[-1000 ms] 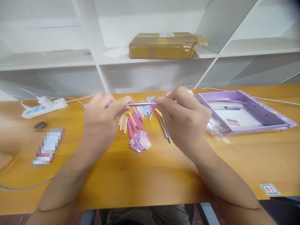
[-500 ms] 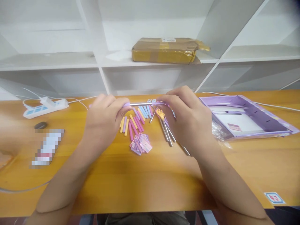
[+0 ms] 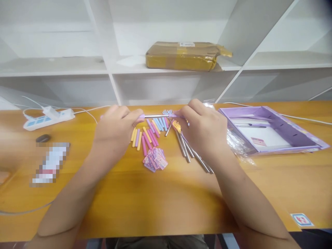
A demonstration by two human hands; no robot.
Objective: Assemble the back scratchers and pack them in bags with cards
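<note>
A back scratcher [image 3: 155, 116] with a silver metal rod and purple ends is held level between my hands. My left hand [image 3: 115, 126] grips its purple handle end. At the other purple end, my right hand [image 3: 203, 126] is closed around it, covering most of the head. Beneath lie pink, yellow, purple and blue handle sleeves [image 3: 146, 135] in rows. A pile of small printed cards [image 3: 155, 159] lies nearer me. By my right hand are several metal rods [image 3: 186, 152], one carrying a yellow hand-shaped head [image 3: 176, 126]. A blue hand-shaped head [image 3: 167, 112] shows behind the held rod.
A purple open box [image 3: 259, 149] stands on the right with a card and pen inside, clear plastic wrap [image 3: 237, 141] beside it. On the left are a power strip [image 3: 49, 119], a dark mouse-like object [image 3: 43, 138] and a blurred-out phone [image 3: 53, 162]. A taped carton [image 3: 181, 57] sits on the shelf.
My right hand has shifted slightly left and turned, uncovering more of the metal rods and plastic wrap. Both hands keep hold of the back scratcher.
</note>
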